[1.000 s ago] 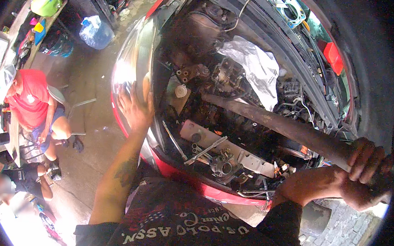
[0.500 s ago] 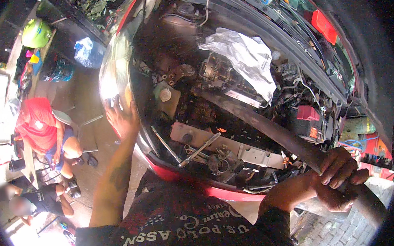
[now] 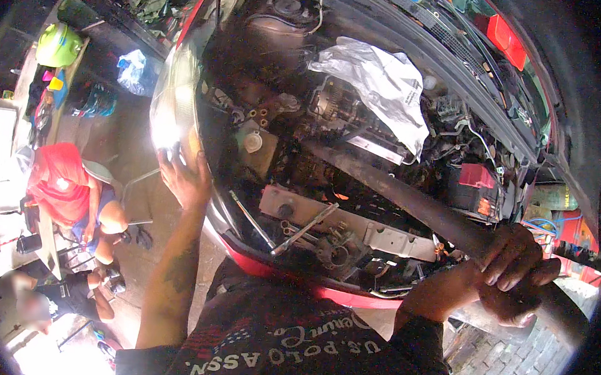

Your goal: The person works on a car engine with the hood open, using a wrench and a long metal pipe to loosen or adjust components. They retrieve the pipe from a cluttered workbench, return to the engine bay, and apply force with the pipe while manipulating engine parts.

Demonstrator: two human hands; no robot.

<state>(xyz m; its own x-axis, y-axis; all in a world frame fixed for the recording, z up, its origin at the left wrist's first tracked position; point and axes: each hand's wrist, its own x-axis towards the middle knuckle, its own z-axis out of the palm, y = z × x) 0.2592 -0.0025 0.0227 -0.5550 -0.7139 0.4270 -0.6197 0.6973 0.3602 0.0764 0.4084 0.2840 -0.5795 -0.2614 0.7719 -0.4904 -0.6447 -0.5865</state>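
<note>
With its fingers spread, my left hand (image 3: 187, 178) lies flat against the clear headlight (image 3: 177, 102) at the car's front corner. My right hand (image 3: 516, 267) is wrapped round a long, thick, dark metal pipe (image 3: 411, 199). That pipe slants from the lower right across the engine bay; its far end reaches down near the engine (image 3: 334, 106), where shadow hides what it meets. A white plastic sheet (image 3: 381, 85) covers part of the engine. Below the pipe, a long-handled socket wrench (image 3: 304, 228) and a metal throttle body (image 3: 336, 251) lie along the front crossmember (image 3: 292, 208).
Another metal bar (image 3: 251, 219) lies by the front edge. The battery (image 3: 474, 196) with a red cover stands right of the pipe. At left, a person in red (image 3: 64, 181) and another in dark clothes (image 3: 73, 293) sit near a bench holding a green helmet (image 3: 59, 45).
My view has shifted slightly. Both hands keep their holds, and the pipe shows hardly any movement. The person in red has shifted a little.
</note>
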